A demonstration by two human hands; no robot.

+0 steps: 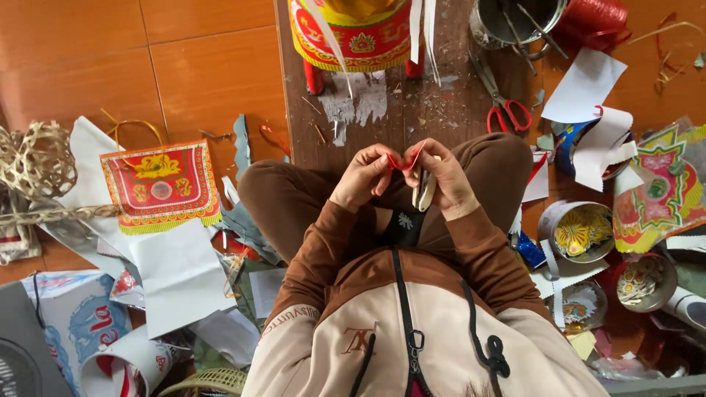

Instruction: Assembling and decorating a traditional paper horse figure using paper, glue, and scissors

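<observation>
Seated worker's left hand [362,176] and right hand [443,179] pinch a small red paper piece [407,159] above the lap, the right also clasping pale strips [422,192]; uneven pulling could probably tear the thin paper.

One head-worn camera looks steeply down (almost straight) from close above the lap [382,213], facing forward over the floor [206,66].
</observation>
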